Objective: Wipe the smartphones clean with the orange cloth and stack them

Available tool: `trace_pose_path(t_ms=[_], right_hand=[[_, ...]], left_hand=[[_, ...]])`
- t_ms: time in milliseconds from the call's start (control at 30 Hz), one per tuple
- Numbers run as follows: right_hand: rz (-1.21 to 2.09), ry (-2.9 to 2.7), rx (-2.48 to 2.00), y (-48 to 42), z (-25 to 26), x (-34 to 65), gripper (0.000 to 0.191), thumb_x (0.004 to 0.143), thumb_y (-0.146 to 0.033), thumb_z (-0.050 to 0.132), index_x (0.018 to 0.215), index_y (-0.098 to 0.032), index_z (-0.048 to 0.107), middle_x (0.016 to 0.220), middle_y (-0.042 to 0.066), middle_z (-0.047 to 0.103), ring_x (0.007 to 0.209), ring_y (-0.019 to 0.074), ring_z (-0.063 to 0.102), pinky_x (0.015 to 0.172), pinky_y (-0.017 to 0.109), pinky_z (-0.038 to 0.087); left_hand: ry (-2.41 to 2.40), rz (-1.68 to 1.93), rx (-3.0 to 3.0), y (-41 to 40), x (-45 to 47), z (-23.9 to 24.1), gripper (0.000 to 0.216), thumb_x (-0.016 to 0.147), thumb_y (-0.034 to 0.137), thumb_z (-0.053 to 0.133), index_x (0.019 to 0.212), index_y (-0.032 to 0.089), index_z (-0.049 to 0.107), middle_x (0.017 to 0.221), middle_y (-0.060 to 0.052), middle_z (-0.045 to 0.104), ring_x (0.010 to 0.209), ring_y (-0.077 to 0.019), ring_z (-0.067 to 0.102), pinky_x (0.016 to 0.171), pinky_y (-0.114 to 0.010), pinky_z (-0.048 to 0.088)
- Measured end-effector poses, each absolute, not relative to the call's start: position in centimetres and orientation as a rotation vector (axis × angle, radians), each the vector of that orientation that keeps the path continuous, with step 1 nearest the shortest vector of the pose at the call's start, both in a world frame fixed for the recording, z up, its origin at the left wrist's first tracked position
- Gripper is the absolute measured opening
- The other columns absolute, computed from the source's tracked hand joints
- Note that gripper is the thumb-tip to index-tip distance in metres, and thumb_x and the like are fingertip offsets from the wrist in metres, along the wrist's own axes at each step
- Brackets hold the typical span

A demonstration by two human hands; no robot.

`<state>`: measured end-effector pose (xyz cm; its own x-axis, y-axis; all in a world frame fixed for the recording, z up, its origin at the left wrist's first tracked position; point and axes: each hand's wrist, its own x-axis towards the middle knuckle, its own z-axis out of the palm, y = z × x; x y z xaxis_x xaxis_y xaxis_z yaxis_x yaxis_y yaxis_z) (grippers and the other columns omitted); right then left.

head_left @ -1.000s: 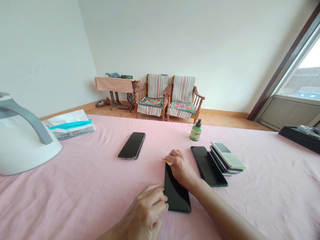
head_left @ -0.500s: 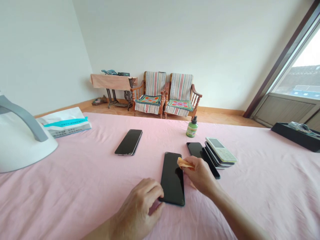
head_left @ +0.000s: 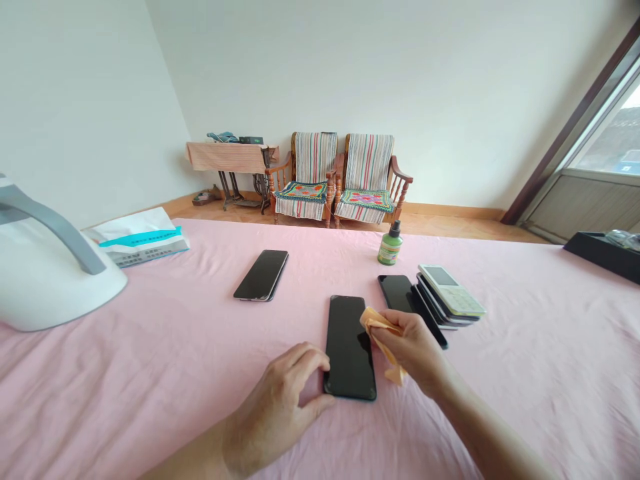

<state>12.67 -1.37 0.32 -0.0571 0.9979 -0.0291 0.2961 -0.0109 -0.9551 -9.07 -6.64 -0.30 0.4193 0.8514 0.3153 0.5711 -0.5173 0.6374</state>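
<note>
A black smartphone (head_left: pixel 349 350) lies face up in front of me on the pink cloth. At its lower left corner, my left hand (head_left: pixel 283 400) holds it with the fingertips on the left edge and the thumb by the bottom edge. Pinched in my right hand (head_left: pixel 417 347) is an orange cloth (head_left: pixel 376 323), at the phone's upper right edge; a loose end hangs down beside the phone. Just beyond that hand, another dark phone (head_left: pixel 397 290) lies partly hidden, next to a stack of phones topped by a pale keypad phone (head_left: pixel 447 288).
A green spray bottle (head_left: pixel 390 245) stands behind the stack. Farther left lies another smartphone (head_left: pixel 262 275). A white kettle (head_left: pixel 50 280) and a tissue pack (head_left: pixel 140 237) are at the left. At the far right sits a black tray (head_left: pixel 603 259). Two chairs (head_left: pixel 367 170) stand beyond the table.
My right hand has shifted slightly right toward the phone's edge, and more of the orange cloth shows. My left thumb has spread from the fingers. The view has tilted slightly.
</note>
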Motion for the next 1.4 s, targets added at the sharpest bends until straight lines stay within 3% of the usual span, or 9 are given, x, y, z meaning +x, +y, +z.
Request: trace_pose_path(t_ms=[233,800,967,1167,1400], right_hand=[[1.187,-1.402,-1.391,-1.5,0.5,12.9,0.022,0.074,-0.035,0.061,0.073,-0.013,0.066,0.057,-0.003,0.047,0.054,0.0105,0.041,0.050,0.023,0.025],[1.114,-1.487,-1.448,-1.4,0.6,12.9,0.025,0.075,-0.037,0.058,0.072,-0.013,0.066,0.057,-0.003,0.044,0.053,0.0105,0.038,0.050,0.024,0.024],[1.112,-1.487,-1.454,-1.4,0.8,12.9,0.024,0.075,-0.036,0.058,0.069,-0.014,0.065,0.056,-0.003,0.044,0.052,0.0100,0.038,0.049,0.023,0.025],[1.135,-1.457,-1.463,-1.7,1.0,12.8,0.024,0.074,-0.038,0.059,0.067,-0.015,0.065,0.054,-0.003,0.046,0.051,0.0108,0.039,0.049,0.023,0.025],[1.237,-1.344,-1.394,-1.9,1.1,12.6,0.024,0.071,-0.039,0.062,0.071,-0.015,0.066,0.054,-0.004,0.046,0.050,0.0103,0.039,0.048,0.023,0.025]], left_hand=[[1.029,0.953,2.401,-6.3,-9.9,-0.3,0.017,0.080,0.001,0.060,0.082,0.019,0.060,0.096,-0.004,0.066,0.088,-0.0166,0.065,0.076,-0.027,0.052],[0.953,0.892,2.559,-6.3,-10.2,-0.3,0.023,0.087,0.001,0.047,0.081,0.018,0.060,0.097,-0.005,0.063,0.088,-0.0165,0.061,0.077,-0.029,0.051],[0.996,0.856,2.431,-6.4,-9.9,0.1,0.022,0.082,-0.002,0.048,0.078,0.018,0.057,0.098,-0.004,0.061,0.089,-0.0149,0.061,0.078,-0.027,0.051],[1.109,0.806,2.314,-6.4,-9.7,0.1,0.038,0.077,0.003,0.061,0.109,0.022,0.058,0.110,-0.005,0.059,0.103,-0.0189,0.059,0.091,-0.034,0.050],[1.095,0.871,2.335,-6.3,-9.7,-0.6,0.031,0.075,0.002,0.066,0.100,0.020,0.063,0.105,-0.006,0.062,0.097,-0.0192,0.062,0.085,-0.033,0.053]])
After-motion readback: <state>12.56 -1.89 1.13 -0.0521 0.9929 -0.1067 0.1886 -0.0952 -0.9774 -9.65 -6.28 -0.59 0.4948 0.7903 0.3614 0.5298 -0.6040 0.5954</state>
